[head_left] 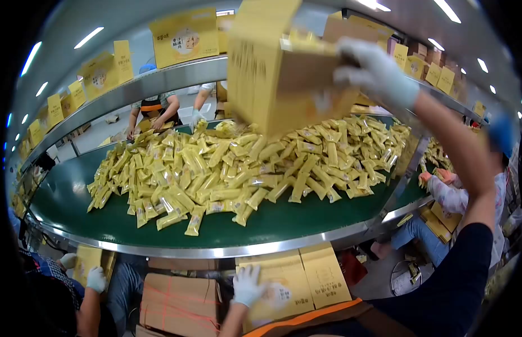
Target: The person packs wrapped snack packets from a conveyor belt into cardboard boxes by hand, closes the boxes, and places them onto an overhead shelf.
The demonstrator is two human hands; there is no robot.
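Note:
My right hand (379,70), in a white glove, is raised at the upper right and grips the side of a large yellow box (252,67). The box is held above the belt and slightly blurred; wrapped packets show at its top. Low in the view, my left hand (249,285), also gloved in white, lies on a flat yellow carton (289,283) with its fingers spread. Between my hands, a big heap of yellow wrapped packets (216,168) covers much of the green belt (64,188).
A metal shelf (188,72) above the belt carries yellow boxes (185,36). Co-workers sit across the belt, at lower left and at right. Brown cartons (176,300) stand left of my left hand. The belt's metal rim (261,249) runs before me.

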